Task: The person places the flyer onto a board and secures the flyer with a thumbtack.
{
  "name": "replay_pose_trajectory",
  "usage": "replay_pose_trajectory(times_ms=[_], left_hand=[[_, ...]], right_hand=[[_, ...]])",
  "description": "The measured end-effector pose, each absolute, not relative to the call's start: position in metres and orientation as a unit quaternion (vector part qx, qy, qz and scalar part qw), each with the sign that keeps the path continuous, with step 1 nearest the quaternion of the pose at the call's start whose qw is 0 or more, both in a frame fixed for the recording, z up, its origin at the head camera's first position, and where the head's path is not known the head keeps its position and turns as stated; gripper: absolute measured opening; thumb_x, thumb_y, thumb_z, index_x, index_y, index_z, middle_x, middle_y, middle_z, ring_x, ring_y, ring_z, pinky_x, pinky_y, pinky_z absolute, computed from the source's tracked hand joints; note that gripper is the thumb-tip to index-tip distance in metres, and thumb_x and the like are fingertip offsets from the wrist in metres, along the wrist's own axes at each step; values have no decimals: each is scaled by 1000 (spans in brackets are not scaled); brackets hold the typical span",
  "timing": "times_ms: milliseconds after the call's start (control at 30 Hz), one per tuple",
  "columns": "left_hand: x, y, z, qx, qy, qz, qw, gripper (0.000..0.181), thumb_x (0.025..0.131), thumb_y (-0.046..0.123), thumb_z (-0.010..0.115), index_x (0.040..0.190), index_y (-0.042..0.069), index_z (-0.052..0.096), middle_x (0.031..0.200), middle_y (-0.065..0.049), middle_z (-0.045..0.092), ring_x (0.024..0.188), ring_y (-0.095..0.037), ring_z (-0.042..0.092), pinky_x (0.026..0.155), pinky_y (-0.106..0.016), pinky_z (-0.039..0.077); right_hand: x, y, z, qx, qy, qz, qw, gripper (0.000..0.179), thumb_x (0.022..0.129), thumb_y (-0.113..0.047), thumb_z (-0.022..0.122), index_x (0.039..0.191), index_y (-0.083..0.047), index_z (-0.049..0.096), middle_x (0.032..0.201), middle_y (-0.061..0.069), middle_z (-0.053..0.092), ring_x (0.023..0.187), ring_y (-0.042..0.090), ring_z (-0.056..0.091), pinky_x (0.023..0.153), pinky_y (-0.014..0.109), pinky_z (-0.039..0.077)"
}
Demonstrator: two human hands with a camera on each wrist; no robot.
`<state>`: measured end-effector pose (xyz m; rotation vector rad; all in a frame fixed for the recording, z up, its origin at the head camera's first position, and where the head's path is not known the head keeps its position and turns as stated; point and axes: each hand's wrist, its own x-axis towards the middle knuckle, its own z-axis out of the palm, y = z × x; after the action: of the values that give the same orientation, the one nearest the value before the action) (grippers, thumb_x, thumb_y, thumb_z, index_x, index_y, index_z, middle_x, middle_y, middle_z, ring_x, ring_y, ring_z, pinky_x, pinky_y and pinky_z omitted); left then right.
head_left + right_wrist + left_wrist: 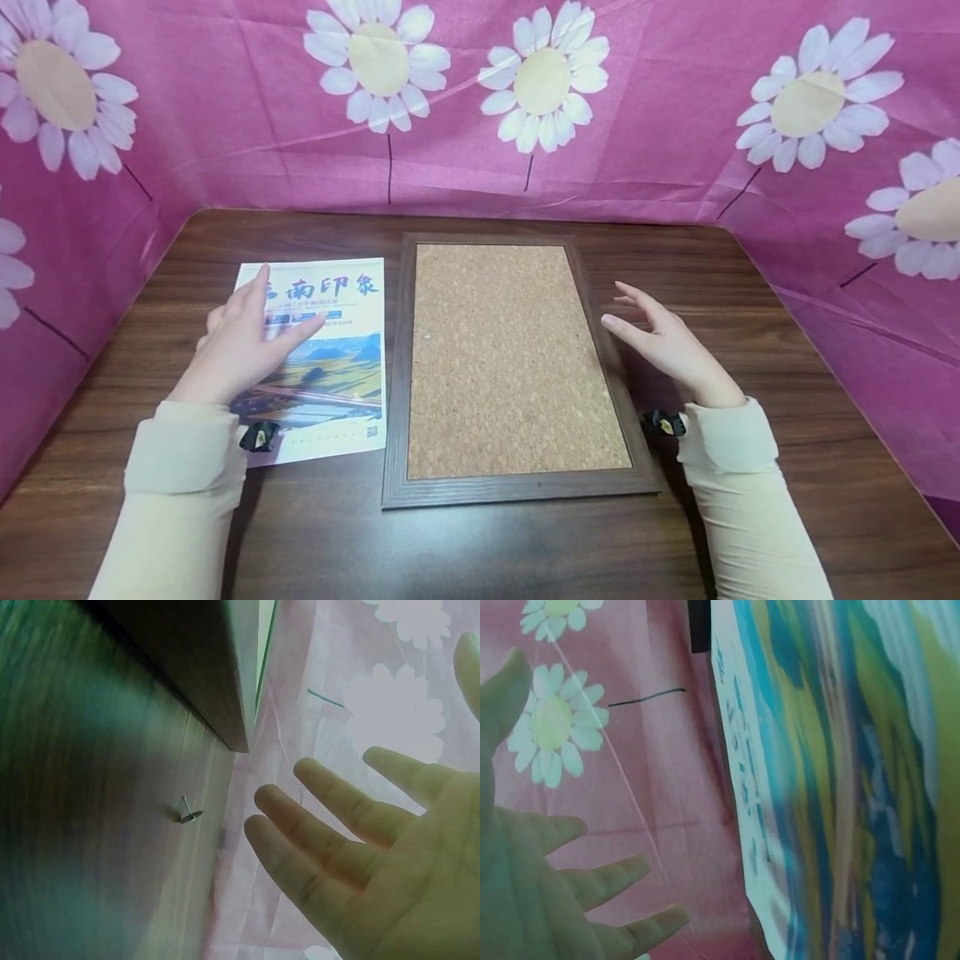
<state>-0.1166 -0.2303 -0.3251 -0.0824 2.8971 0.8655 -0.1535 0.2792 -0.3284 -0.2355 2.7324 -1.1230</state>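
Note:
A cork board in a dark wood-look frame lies flat on the table. To its left is a printed poster sheet with large characters over a landscape photo. My left hand hovers above the poster's left side, fingers spread and holding nothing. Beside the frame's right edge my right hand hangs in the air with its fingers extended, nothing in them. In the right wrist view a thumbtack rests on the tabletop with its point upward, close to the frame; the head view does not show it.
The dark wood-grain table reaches back to a pink cloth printed with white daisies, which hangs around the back and sides. Two small marks show on the cork, one near each long side. A dark wrist device sits at each cuff.

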Motion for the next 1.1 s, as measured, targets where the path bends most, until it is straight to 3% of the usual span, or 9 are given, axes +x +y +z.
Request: replay_pose_trajectory(times_ms=[200,400,567,667,933,1100], left_hand=[[-120,-244,-333,-36,959,268,91,116,84,77,52,158,16,-14,163,-30,-3,138,-66,6,95,-84,16],[-121,-256,-338,-29,962,240,128,124,82,70,64,158,9,-12,154,-41,5,129,-71,13,91,-85,20],[-120,-260,-339,-41,958,247,140,133,74,71,72,158,12,-14,152,-44,3,127,-68,14,90,-83,22],[-120,-262,-338,-49,957,249,138,133,75,64,76,157,9,-14,150,-46,4,126,-68,15,90,-83,25],[-121,-270,-335,-65,954,270,112,110,82,22,77,155,-7,-1,144,-47,23,128,-64,26,100,-77,26],[-117,-277,-332,-71,949,288,105,75,89,10,65,147,-10,22,137,-42,37,121,-57,41,96,-71,35]], right_hand=[[-153,281,-332,-75,923,-363,105,71,99,-43,56,157,-13,27,149,24,42,128,42,50,103,58,40],[-154,284,-337,-88,928,-338,127,71,99,-44,57,155,-11,31,143,23,50,127,41,52,104,59,40],[-156,286,-339,-89,930,-329,135,70,98,-45,57,155,-12,32,140,23,54,127,40,53,104,59,41],[-158,285,-340,-91,931,-325,137,70,99,-45,57,154,-12,33,139,23,55,126,38,53,104,57,41],[-160,286,-343,-103,936,-308,137,68,98,-43,59,152,-7,37,135,25,57,120,37,57,102,55,43],[-160,286,-343,-106,937,-300,143,68,98,-44,58,151,-6,38,136,25,57,122,38,57,104,57,42]])
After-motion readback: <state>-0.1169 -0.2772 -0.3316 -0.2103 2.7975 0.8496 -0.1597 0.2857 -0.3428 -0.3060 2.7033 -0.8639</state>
